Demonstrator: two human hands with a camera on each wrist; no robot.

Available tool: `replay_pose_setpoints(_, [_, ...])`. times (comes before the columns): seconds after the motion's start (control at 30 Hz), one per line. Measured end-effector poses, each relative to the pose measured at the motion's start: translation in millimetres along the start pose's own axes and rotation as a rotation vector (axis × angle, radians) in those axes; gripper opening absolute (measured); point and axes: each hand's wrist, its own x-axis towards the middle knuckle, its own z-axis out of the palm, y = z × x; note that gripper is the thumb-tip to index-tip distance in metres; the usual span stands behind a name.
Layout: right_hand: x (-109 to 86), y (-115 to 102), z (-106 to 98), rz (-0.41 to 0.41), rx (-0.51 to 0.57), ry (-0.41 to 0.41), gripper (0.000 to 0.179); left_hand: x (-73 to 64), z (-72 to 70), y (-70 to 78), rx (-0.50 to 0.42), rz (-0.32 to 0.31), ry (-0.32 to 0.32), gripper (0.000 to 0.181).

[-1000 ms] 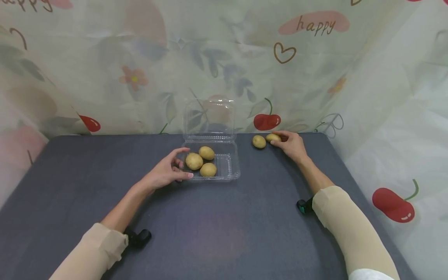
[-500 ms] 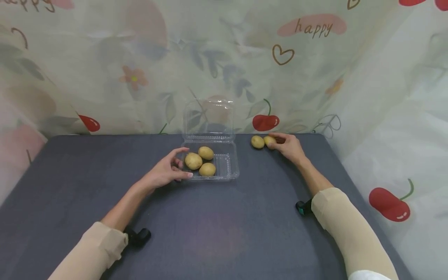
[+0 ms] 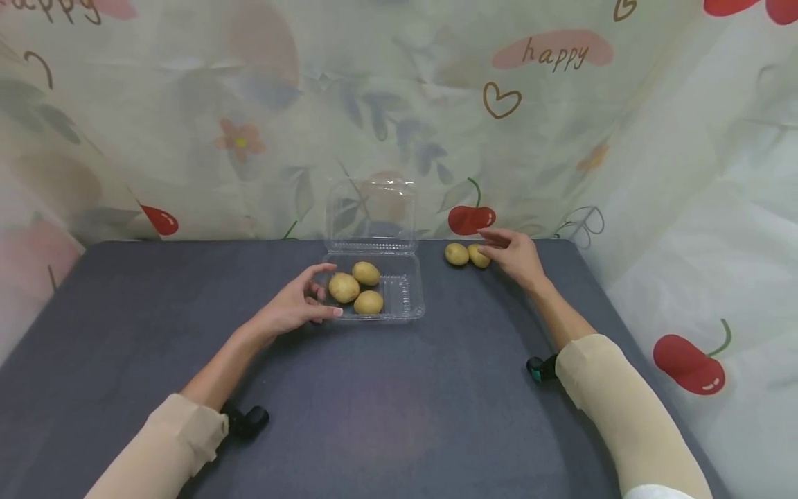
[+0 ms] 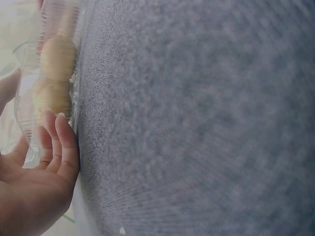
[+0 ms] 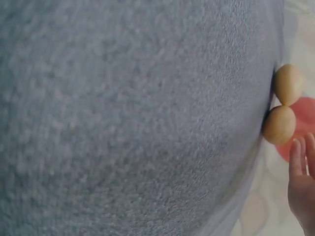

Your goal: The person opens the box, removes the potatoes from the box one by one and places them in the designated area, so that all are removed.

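high forward-down head view, close wrist views, table (image 3: 399, 402) shared

Look to the right on the far fabric backdrop (image 3: 374, 138): you can read "happy" in brown, handwritten-style lowercase letters across a pink patch (image 3: 552, 50). At its far left, you can make out only "appy" in a similar brown word (image 3: 52, 10), cropped by the picture's corner, beside a pink blotch (image 3: 117, 7).
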Motion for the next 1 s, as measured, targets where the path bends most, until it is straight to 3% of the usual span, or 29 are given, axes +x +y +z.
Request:
replay_pose_setpoints(0.23, [-3.1,-13.1,6.9,-0.059,0.054,-0.007,0.039,0.4,-0.8,-1.2,-0.012,0.008,-0.001,0.086])
replay_pose_setpoints(0.53, [-6.8,-31.2,16.6,-0.12,0.173,-0.077,0.042,0.3,0.0,0.0,-0.019,0.0,0.001,0.086])
replay_pose_setpoints(0.77, [-10.5,-51.8,24.9,-0.156,0.135,-0.098,0.042,0.8,-0.2,0.1,-0.013,0.0,0.001,0.087])
replay_pose_setpoints(1.0, [-10.3,-69.2,38.4,-0.22,0.216,-0.164,0.042,1.0,0.2,-2.2,-0.019,0.007,0.002,0.087])
